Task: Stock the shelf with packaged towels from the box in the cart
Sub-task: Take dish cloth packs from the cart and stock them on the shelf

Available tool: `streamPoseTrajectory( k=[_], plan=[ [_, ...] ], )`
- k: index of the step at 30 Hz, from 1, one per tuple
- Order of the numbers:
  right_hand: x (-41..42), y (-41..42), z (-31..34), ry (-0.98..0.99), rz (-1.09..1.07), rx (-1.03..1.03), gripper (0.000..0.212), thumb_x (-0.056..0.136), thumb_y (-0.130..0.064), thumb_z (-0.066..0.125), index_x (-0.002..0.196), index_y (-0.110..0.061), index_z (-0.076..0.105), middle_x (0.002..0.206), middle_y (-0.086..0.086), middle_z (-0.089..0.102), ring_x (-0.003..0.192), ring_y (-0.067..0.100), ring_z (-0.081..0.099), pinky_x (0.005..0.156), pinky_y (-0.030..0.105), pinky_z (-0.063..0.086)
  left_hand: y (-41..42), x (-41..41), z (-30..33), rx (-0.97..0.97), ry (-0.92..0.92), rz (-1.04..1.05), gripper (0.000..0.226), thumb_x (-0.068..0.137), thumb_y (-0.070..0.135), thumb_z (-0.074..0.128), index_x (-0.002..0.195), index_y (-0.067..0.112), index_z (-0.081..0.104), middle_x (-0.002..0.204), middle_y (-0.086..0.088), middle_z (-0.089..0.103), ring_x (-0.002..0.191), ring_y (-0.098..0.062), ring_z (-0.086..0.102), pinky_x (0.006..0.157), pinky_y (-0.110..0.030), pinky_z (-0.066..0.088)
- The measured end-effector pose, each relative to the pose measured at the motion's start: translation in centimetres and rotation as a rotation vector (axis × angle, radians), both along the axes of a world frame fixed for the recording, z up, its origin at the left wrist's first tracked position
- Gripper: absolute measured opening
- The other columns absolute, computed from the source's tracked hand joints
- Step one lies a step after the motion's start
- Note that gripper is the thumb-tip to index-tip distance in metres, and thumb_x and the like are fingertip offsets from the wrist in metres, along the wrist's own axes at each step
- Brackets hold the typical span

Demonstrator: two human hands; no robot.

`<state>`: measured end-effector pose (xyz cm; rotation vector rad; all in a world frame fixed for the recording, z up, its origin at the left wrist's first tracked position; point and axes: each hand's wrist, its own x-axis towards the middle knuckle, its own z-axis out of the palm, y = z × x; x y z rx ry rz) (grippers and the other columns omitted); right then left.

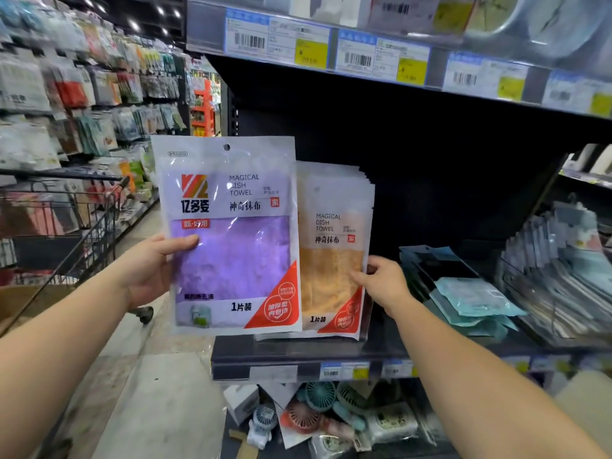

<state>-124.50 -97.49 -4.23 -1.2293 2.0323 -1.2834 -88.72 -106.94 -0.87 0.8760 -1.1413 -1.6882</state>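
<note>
My left hand (150, 270) pinches the purple towel pack (231, 233) upright, near the shelf (298, 354) edge. My right hand (384, 286) grips the standing orange towel packs (334, 253). Risk: releasing the row early would probably let these slick packs topple forward.

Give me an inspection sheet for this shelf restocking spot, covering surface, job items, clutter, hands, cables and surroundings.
Surface: dark shelf, price labels along its front edge.
Job's things: purple towel pack held upright; orange towel packs standing in a row on the shelf.
Clutter: teal packs lying flat; small fans heaped on the shelf below.
Hands: left hand holds the purple pack's edge; right hand grips the orange row's side.
Cables: nothing seen.
Surroundings: shopping cart at left, aisle of hanging goods behind.
</note>
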Motion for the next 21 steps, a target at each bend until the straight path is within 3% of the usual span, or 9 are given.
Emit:
streamPoseTrajectory(
  k=[3, 6, 10, 14, 16, 18, 21],
  plan=[
    [0.1, -0.3, -0.2, 0.106, -0.038, 0.017, 0.011, 0.085, -0.021, 0.075, 0.089, -0.028, 0.069, 0.084, -0.007, 0.071, 0.078, 0.018, 0.07, 0.078, 0.042, 0.06, 0.2, -1.1, 0.1, -0.004, 0.008, -0.006, 0.016, 0.081, 0.008, 0.064, 0.094, 0.011, 0.073, 0.08, 0.0, 0.076, 0.065, -0.01, 0.073, 0.062, -0.026, 0.062],
    [0.5, -0.4, 0.0, 0.177, -0.081, 0.038, 0.018, 0.086, -0.025, 0.073, 0.1, -0.025, 0.061, 0.083, -0.01, 0.063, 0.077, 0.016, 0.066, 0.076, 0.039, 0.058, 0.6, -2.5, 0.3, -0.001, 0.031, -0.005, 0.023, 0.089, 0.003, 0.059, 0.08, 0.011, 0.079, 0.079, -0.001, 0.077, 0.064, -0.011, 0.073, 0.058, -0.025, 0.061],
    [0.9, -0.6, 0.1, 0.16, -0.11, 0.063, 0.036, 0.083, -0.027, 0.077, 0.11, -0.022, 0.053, 0.089, -0.006, 0.061, 0.085, 0.018, 0.065, 0.077, 0.038, 0.056, 1.2, -4.4, 0.8, 0.001, 0.046, -0.021, 0.015, 0.092, 0.002, 0.058, 0.1, 0.01, 0.069, 0.081, -0.001, 0.077, 0.069, -0.011, 0.074, 0.059, -0.025, 0.061],
    [0.4, -0.5, 0.5, 0.165, -0.14, 0.029, 0.049, 0.081, -0.034, 0.078, 0.119, -0.018, 0.051, 0.103, 0.0, 0.058, 0.091, 0.019, 0.06, 0.073, 0.032, 0.047, 1.7, -6.4, 1.4, -0.011, 0.056, -0.031, 0.015, 0.093, 0.0, 0.058, 0.1, 0.009, 0.068, 0.081, -0.002, 0.078, 0.069, -0.012, 0.075, 0.058, -0.026, 0.061],
    [0.4, -0.3, 1.4, 0.097, -0.18, -0.076, 0.036, 0.087, -0.037, 0.07, 0.113, -0.017, 0.055, 0.103, 0.002, 0.061, 0.093, 0.021, 0.061, 0.072, 0.03, 0.045, 1.8, -7.6, 1.7, -0.029, 0.055, -0.049, 0.015, 0.093, 0.0, 0.058, 0.102, 0.008, 0.067, 0.082, -0.003, 0.078, 0.072, -0.014, 0.075, 0.061, -0.028, 0.062],
    [0.8, 0.1, 3.0, -0.101, -0.147, -0.199, 0.023, 0.096, -0.038, 0.059, 0.1, -0.016, 0.06, 0.092, 0.002, 0.065, 0.083, 0.018, 0.063, 0.065, 0.026, 0.043, 2.0, -8.7, 1.9, -0.041, 0.048, -0.047, 0.014, 0.093, 0.0, 0.059, 0.101, 0.008, 0.067, 0.082, -0.002, 0.078, 0.071, -0.013, 0.075, 0.062, -0.027, 0.062],
    [1.4, 0.9, 5.3, -0.299, 0.052, -0.236, 0.034, 0.102, -0.04, 0.048, 0.096, -0.012, 0.066, 0.071, -0.003, 0.063, 0.051, 0.003, 0.054, 0.051, 0.017, 0.04, 2.0, -10.6, 1.8, -0.064, 0.029, -0.003, 0.012, 0.091, 0.002, 0.065, 0.1, 0.009, 0.066, 0.093, -0.007, 0.077, 0.077, -0.018, 0.074, 0.072, -0.033, 0.063]
  ],
)
